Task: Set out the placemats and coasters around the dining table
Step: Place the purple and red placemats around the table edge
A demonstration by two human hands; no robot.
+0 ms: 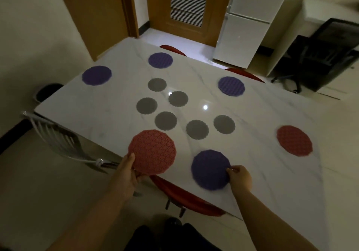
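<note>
**Desk:** Where were the hands at that moment?

**Operator:** I had the left hand [129,170] curled round the near edge of a red placemat [153,151], thumb on top, at the near-left corner of the table [252,115]. The right hand [240,177] pinched the near rim of a purple placemat [210,169] just beside it, thumb and fingertips closed on the rim.

**Desk:** And the rest of the set?

**Operator:** Three far purple placemats [96,75] sat toward the far side, and a second red placemat [294,140] lay at the right end. Six grey coasters [165,121] were bunched in the middle, none of them out beside a mat.

**Desk:** What worried you?

**Operator:** The mat in my left hand. Part of it hung past the table's edge, above the red chair [184,194]. I judged that letting go there would tip it onto the seat or the floor. The top looked glossy too, so a mat pushed rather than lifted might skate too far. I couldn't tell whether either held mat lay flat or was raised. And on the reach in for the coasters, a forearm could drag both near mats askew.
</note>
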